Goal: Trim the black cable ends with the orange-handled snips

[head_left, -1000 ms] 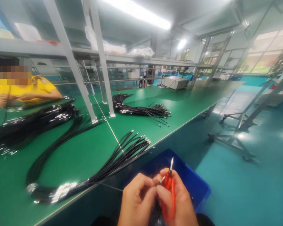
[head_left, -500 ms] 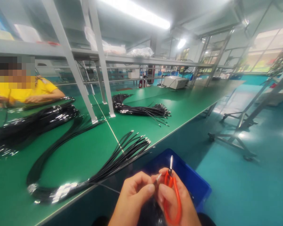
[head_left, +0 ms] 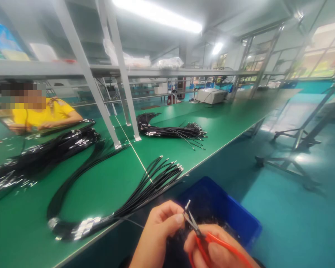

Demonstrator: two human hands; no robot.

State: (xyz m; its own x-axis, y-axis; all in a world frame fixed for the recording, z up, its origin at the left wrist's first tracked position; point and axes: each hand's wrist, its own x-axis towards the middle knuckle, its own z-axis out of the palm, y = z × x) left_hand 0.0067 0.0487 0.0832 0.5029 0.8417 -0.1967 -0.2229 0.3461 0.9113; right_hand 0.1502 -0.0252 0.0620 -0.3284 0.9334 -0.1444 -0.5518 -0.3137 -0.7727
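Observation:
My left hand (head_left: 164,223) pinches a thin black cable near its light-coloured tip (head_left: 187,204). Red-handled scissors (head_left: 203,238) sit in my right hand (head_left: 212,245), its fingers around the grips. The blades are at the cable end, just beyond my left fingertips; whether they touch the cable's core I cannot make out. From my left hand the cable runs back toward a long bundle of black cables (head_left: 100,221), which curves along the front edge of the green table (head_left: 106,193), its pale ends fanned out.
Below my hands stands a blue bin (head_left: 240,219) with small dark scraps inside. Another cable bundle (head_left: 173,131) and a large dark pile (head_left: 44,152) lie on the table. A person in yellow (head_left: 47,115) sits across, behind grey shelf posts (head_left: 86,74). A wheeled metal frame (head_left: 290,160) stands at right.
The scissors have swung from pointing upward beside my fingers to lying with their blades at the cable end. My right hand has turned and moved slightly right. The view has shifted a little left.

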